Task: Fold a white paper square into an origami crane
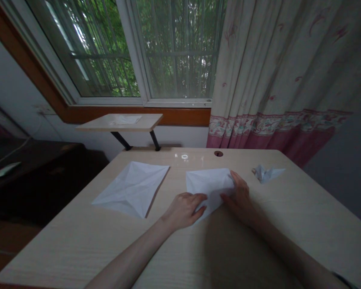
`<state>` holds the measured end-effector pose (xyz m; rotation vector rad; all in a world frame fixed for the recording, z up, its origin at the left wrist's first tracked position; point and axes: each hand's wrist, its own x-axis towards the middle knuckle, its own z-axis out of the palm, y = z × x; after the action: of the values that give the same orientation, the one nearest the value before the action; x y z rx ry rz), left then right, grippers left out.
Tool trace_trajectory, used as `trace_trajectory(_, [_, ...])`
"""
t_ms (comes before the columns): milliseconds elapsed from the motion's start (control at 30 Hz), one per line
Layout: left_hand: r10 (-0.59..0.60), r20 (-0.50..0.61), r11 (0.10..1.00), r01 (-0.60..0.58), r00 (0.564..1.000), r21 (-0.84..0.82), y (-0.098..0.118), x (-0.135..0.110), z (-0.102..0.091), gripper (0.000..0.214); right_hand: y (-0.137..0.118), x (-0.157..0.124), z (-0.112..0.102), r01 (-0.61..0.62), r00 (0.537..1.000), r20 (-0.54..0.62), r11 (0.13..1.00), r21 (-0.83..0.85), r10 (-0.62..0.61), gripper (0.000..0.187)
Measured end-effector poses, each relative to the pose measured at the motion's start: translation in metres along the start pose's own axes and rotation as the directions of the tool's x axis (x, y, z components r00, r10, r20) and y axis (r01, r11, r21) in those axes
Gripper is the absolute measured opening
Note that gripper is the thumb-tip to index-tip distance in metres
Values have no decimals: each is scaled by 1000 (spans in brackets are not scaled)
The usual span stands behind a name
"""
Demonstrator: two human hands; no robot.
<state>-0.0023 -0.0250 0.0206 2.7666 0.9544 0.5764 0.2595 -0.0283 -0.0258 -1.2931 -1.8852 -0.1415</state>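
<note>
A white sheet of paper with fold creases lies on the table between my hands. My left hand rests over its lower left part, thumb and fingers apart and fingertips on the paper. At the right edge, my right hand holds the sheet, with the thumb low on it and the fingers by the upper corner. The sheet's left edge is partly hidden under my left hand. A second creased white sheet lies unfolded to the left. To the right sits a small folded paper bird.
The pale wooden table has a round cable hole at its back edge. A small raised shelf bears another white paper. Behind are a window and a curtain; a dark cabinet stands left.
</note>
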Motion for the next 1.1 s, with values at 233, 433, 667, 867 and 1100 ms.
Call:
trace_trajectory(233, [59, -8, 995, -59, 998, -77, 4, -4, -3, 31, 0, 1, -2, -10, 999, 50, 1000, -6, 10, 71])
trace_trajectory(433, [98, 1, 983, -97, 995, -156, -3, -2, -1, 25, -3, 2, -4, 0, 996, 87, 1000, 23, -2, 66])
trace_trajectory(667, [52, 81, 979, -35, 995, -201, -3, 2, -1, 33, -2, 3, -5, 9, 995, 95, 998, 57, -15, 65])
trace_trajectory(867, [89, 201, 985, -57, 976, -161, -5, 1, 2, 40, -1, 2, -4, 19, 994, 105, 999, 32, -22, 65])
trace_trajectory(1100, [100, 220, 995, -99, 970, -19, -7, 1, 3, 43, 2, 2, -2, 30, 997, 69, 998, -54, -26, 62])
